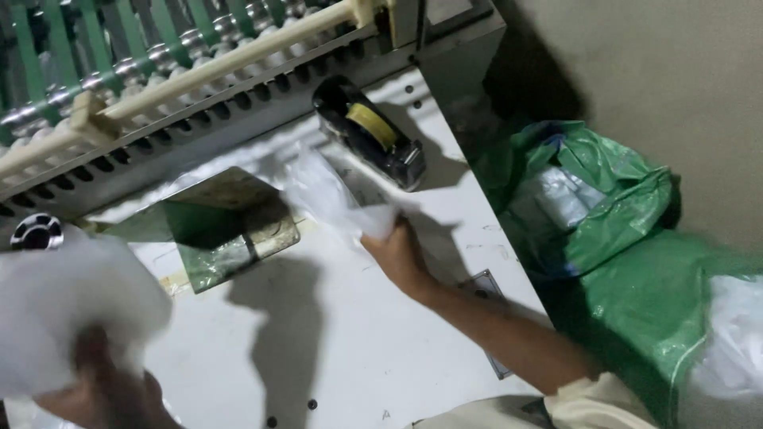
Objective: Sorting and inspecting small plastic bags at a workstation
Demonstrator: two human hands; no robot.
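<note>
My right hand [397, 253] reaches across the white machine table [373, 342] and grips a crumpled clear plastic bag [330, 195], which lies just in front of a black tape dispenser [369, 131] with a yellow roll. My left hand [107, 389], blurred at the bottom left corner, holds up a white translucent plastic sheet [60, 306] that hides most of its fingers. A shiny metal plate [218, 226] sits on the table between the two hands.
A conveyor of green belts and metal rollers [143, 56] with a cream bar runs along the back. A green sack [628, 238] full of plastic stands right of the table, beside a grey wall. A round black part [36, 232] sits at the left.
</note>
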